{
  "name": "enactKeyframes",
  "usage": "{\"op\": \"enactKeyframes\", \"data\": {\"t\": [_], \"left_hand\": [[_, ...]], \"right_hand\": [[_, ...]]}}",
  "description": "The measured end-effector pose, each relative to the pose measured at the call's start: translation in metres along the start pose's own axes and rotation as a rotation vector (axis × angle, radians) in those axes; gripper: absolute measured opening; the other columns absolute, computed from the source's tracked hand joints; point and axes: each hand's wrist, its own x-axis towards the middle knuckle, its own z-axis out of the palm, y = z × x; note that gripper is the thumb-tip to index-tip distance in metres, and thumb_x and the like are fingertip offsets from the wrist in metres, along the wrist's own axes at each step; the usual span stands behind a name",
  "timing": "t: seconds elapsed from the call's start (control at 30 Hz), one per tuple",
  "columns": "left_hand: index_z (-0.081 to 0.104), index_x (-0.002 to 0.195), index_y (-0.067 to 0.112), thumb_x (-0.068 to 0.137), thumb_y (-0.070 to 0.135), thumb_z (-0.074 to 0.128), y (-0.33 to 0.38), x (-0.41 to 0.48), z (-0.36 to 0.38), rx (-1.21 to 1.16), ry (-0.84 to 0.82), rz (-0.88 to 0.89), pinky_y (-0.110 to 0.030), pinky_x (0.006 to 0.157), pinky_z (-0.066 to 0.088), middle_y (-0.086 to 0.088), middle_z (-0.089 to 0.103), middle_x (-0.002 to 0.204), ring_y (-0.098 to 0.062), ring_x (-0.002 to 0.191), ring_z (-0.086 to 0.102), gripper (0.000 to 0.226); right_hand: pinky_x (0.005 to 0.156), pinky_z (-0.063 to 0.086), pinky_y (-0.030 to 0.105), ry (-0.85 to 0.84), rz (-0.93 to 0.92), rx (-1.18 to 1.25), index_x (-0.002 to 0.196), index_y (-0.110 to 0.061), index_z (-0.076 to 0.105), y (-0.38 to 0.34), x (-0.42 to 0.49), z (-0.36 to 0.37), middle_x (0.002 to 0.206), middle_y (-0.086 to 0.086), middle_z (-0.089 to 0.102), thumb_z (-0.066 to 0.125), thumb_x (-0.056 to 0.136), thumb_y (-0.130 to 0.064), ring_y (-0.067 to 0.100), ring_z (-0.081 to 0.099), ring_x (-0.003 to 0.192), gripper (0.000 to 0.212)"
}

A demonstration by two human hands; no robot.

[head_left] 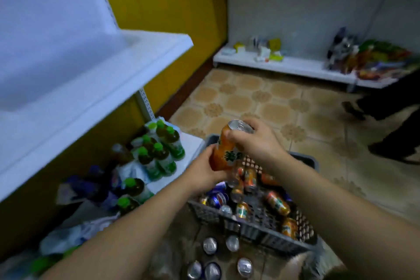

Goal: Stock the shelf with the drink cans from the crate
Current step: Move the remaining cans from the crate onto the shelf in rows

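Note:
An orange drink can (223,153) with green lettering hangs tilted above the grey plastic crate (252,232). My right hand (254,141) grips its silver top end. My left hand (204,171) holds its lower end. Several orange and blue cans (277,203) lie loose inside the crate. The white shelf (95,75) at the left stands bare, above and left of the can.
Several upright cans (210,245) stand on the floor in front of the crate. Green-capped bottles (159,154) and bags crowd the low shelf at left. A far white shelf (284,63) holds small packs and snack bags. A person's dark legs (391,125) stand at right on the tiled floor.

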Motion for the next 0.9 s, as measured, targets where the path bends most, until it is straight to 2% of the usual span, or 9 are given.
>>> {"op": "enactKeyframes", "data": {"t": [0.07, 0.2, 0.27, 0.37, 0.5, 0.63, 0.77, 0.83, 0.9], "left_hand": [[0.046, 0.126, 0.016, 0.074, 0.010, 0.080, 0.022, -0.038, -0.024, -0.039, 0.095, 0.051, -0.008, 0.068, 0.049, 0.010, 0.063, 0.103, 0.011, 0.082, 0.062, 0.063], [0.050, 0.116, 0.026, 0.075, 0.013, 0.079, 0.049, -0.116, -0.067, -0.127, 0.325, 0.132, -0.020, 0.075, 0.055, 0.013, 0.066, 0.099, -0.005, 0.090, 0.065, 0.051], [0.049, 0.121, 0.022, 0.076, 0.019, 0.079, 0.053, -0.157, -0.088, -0.127, 0.397, 0.161, -0.027, 0.080, 0.056, 0.008, 0.067, 0.105, -0.011, 0.096, 0.066, 0.055], [0.049, 0.119, 0.027, 0.072, 0.029, 0.082, 0.045, -0.213, -0.126, -0.096, 0.532, 0.165, -0.027, 0.087, 0.053, 0.008, 0.066, 0.111, -0.006, 0.099, 0.064, 0.057], [0.048, 0.116, 0.027, 0.074, 0.020, 0.080, 0.022, -0.285, -0.173, -0.039, 0.676, 0.099, -0.032, 0.091, 0.051, 0.003, 0.064, 0.114, -0.010, 0.102, 0.062, 0.053], [0.042, 0.137, 0.019, 0.069, 0.039, 0.080, -0.007, -0.354, -0.214, 0.157, 0.784, -0.074, -0.033, 0.101, 0.044, 0.001, 0.053, 0.135, -0.017, 0.122, 0.052, 0.080], [0.041, 0.142, 0.019, 0.086, 0.049, 0.061, -0.046, -0.416, -0.249, 0.489, 0.937, -0.398, -0.029, 0.106, 0.034, 0.000, 0.041, 0.147, -0.018, 0.133, 0.041, 0.066], [0.041, 0.141, 0.024, 0.088, 0.058, 0.049, -0.064, -0.433, -0.260, 0.672, 0.924, -0.543, -0.035, 0.108, 0.033, 0.001, 0.040, 0.149, -0.019, 0.132, 0.039, 0.063], [0.033, 0.145, 0.029, 0.090, 0.064, 0.040, -0.074, -0.442, -0.268, 0.717, 0.889, -0.635, -0.043, 0.113, 0.024, 0.004, 0.028, 0.155, -0.019, 0.140, 0.028, 0.066]], "right_hand": [[0.075, 0.057, 0.036, -0.029, -0.110, -0.064, 0.100, -0.027, 0.059, -0.050, -0.025, 0.015, 0.096, -0.003, 0.066, 0.075, 0.066, -0.051, 0.015, 0.065, 0.086, 0.044], [0.071, 0.054, 0.035, -0.101, -0.349, -0.197, 0.103, -0.023, 0.057, -0.139, -0.079, 0.052, 0.094, -0.005, 0.061, 0.072, 0.074, -0.053, 0.012, 0.061, 0.084, 0.043], [0.073, 0.054, 0.035, -0.147, -0.443, -0.229, 0.101, -0.022, 0.057, -0.171, -0.106, 0.078, 0.094, -0.005, 0.061, 0.072, 0.074, -0.054, 0.011, 0.060, 0.084, 0.044], [0.072, 0.054, 0.035, -0.246, -0.536, -0.253, 0.102, -0.021, 0.058, -0.205, -0.140, 0.124, 0.092, -0.004, 0.063, 0.072, 0.074, -0.054, 0.011, 0.061, 0.081, 0.045], [0.068, 0.053, 0.033, -0.397, -0.599, -0.248, 0.103, -0.019, 0.058, -0.234, -0.181, 0.189, 0.090, -0.003, 0.063, 0.073, 0.074, -0.050, 0.013, 0.062, 0.079, 0.045], [0.078, 0.056, 0.038, -0.551, -0.608, -0.214, 0.107, -0.017, 0.056, -0.247, -0.209, 0.251, 0.099, 0.001, 0.065, 0.076, 0.074, -0.046, 0.018, 0.064, 0.087, 0.048], [0.080, 0.053, 0.037, -0.649, -0.628, -0.255, 0.109, -0.018, 0.051, -0.255, -0.226, 0.302, 0.103, 0.000, 0.061, 0.074, 0.078, -0.044, 0.020, 0.061, 0.095, 0.047], [0.083, 0.052, 0.038, -0.655, -0.632, -0.243, 0.113, -0.019, 0.050, -0.254, -0.226, 0.318, 0.104, -0.001, 0.057, 0.074, 0.079, -0.041, 0.021, 0.059, 0.098, 0.047], [0.082, 0.049, 0.035, -0.650, -0.654, -0.242, 0.118, -0.017, 0.051, -0.254, -0.226, 0.337, 0.102, -0.002, 0.055, 0.074, 0.080, -0.039, 0.019, 0.056, 0.096, 0.049]]}}
